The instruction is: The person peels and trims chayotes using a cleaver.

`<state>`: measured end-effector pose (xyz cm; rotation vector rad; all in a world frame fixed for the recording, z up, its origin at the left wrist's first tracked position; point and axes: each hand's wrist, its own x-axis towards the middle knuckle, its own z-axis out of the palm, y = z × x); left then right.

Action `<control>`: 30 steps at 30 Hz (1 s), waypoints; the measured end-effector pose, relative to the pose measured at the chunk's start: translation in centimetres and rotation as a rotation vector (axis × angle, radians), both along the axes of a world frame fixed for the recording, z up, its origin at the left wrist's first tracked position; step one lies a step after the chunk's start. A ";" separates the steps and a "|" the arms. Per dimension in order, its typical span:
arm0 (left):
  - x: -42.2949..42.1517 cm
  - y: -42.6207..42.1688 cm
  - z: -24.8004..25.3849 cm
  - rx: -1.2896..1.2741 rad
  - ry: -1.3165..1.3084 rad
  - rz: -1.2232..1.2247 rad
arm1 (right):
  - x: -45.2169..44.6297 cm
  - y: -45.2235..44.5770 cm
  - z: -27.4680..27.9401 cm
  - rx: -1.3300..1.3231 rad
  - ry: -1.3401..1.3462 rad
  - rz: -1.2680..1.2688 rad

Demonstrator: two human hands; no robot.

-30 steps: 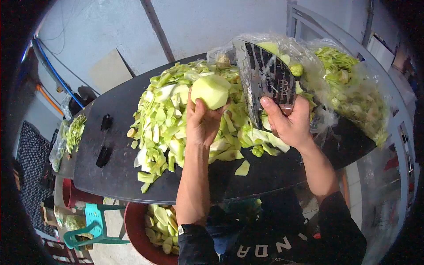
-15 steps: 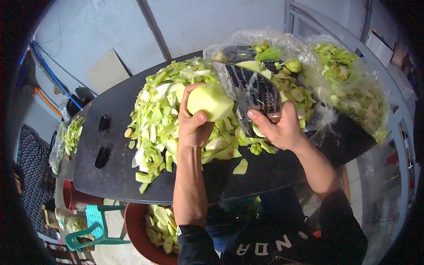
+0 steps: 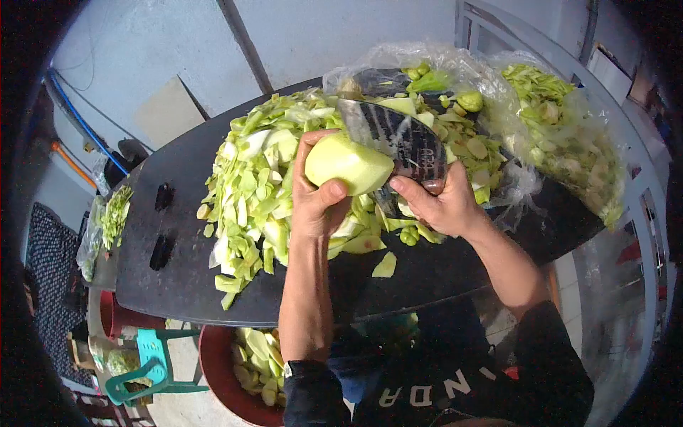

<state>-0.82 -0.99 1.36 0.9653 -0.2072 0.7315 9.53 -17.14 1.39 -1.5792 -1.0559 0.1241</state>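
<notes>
My left hand is closed round a large, smooth, pale green peeled fruit or vegetable, thumb on its near side. In my right hand is a broad-bladed cleaver, its dark blade wet and streaked. The thumb presses on the blade's face low down, and the fingers hide the handle. Blade and fruit overlap at the fruit's right end; whether the edge is cutting in is hidden. Under and behind both hands lies a big heap of pale green slices and peelings.
The heap sits on a dark oval table. Clear plastic bags with green pieces spread over its right side, near whole green vegetables. Below the near edge stand a red tub of pieces and a green plastic chair.
The peeled fruit has tilted, its right end now lower and further right. The cleaver has shifted slightly left, overlapping that end. Both hands keep their hold.
</notes>
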 end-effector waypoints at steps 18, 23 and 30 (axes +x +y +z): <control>-0.2 0.3 0.0 0.105 0.036 0.199 | -0.8 0.8 -0.2 0.122 -0.083 0.201; -1.0 0.6 0.5 0.291 0.134 0.243 | -1.1 -0.5 1.4 -0.055 -0.065 0.157; -0.2 -0.7 0.0 0.119 0.117 0.174 | -1.5 -0.7 2.5 -0.229 0.079 0.128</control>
